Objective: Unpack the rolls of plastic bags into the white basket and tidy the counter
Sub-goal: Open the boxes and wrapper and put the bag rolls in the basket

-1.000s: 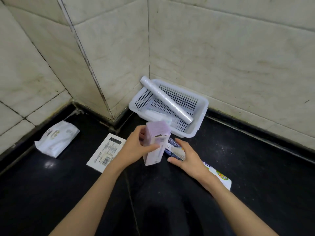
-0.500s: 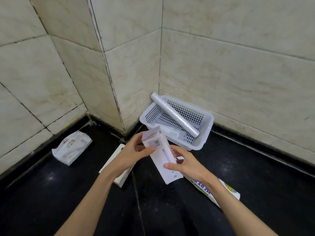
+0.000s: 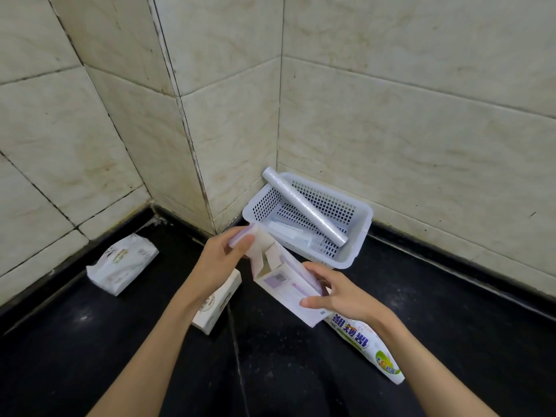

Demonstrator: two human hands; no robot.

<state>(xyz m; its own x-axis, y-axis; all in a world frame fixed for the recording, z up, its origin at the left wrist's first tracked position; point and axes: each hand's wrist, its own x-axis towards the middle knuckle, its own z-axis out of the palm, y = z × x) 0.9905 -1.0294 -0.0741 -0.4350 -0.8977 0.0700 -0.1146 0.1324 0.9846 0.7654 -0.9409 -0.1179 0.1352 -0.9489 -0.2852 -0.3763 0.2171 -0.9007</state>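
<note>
A white perforated basket stands in the tiled corner on the black counter. One long roll of plastic bags leans across it, its upper end over the back rim, and smaller clear items lie on the bottom. Just in front, I hold a pale purple carton tilted, its top flaps open. My right hand grips the carton's lower body. My left hand pinches the top end flap, pulled back.
A flat white box lies under my left wrist. A soft white tissue pack sits at the left by the wall. A long white box with blue and green print lies right of my right hand.
The carton has tipped from upright to slanted, with its end flaps opened. My right hand moved from the counter onto the carton. The view has tilted upward.
</note>
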